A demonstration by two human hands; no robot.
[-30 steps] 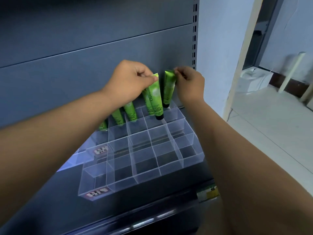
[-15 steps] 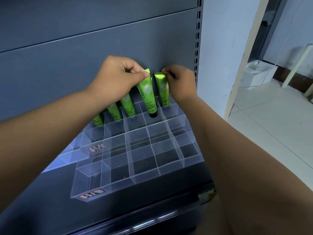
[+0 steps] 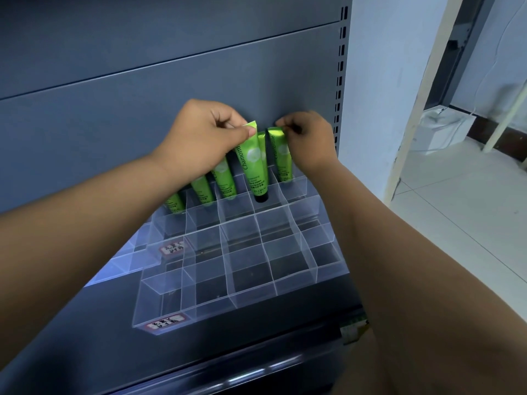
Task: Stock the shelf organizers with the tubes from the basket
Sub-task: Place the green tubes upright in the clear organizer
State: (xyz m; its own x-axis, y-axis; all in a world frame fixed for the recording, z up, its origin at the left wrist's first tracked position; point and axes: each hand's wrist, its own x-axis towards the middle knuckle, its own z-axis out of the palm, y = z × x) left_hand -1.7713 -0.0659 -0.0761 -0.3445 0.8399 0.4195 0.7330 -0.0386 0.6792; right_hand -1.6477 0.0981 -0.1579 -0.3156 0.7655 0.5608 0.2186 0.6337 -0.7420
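Observation:
A clear acrylic organizer [image 3: 248, 269] with a grid of compartments sits on the dark shelf. Several green tubes [image 3: 225, 178] stand cap-down in its back row. My left hand [image 3: 199, 141] pinches the crimped top of a green tube with a black cap [image 3: 253, 166], which hangs over a back-row compartment. My right hand [image 3: 310, 141] pinches the top of another green tube [image 3: 282, 155], which is lowered into the rightmost back compartment. The basket is out of view.
A second clear organizer [image 3: 134, 252] lies to the left, partly behind my left arm. The grey back panel [image 3: 142, 109] and a slotted upright [image 3: 340, 81] rise behind. To the right are a white wall and tiled floor [image 3: 456, 209].
Both hands have lowered their tubes a little toward the back row. The right tube now sits deeper in its compartment.

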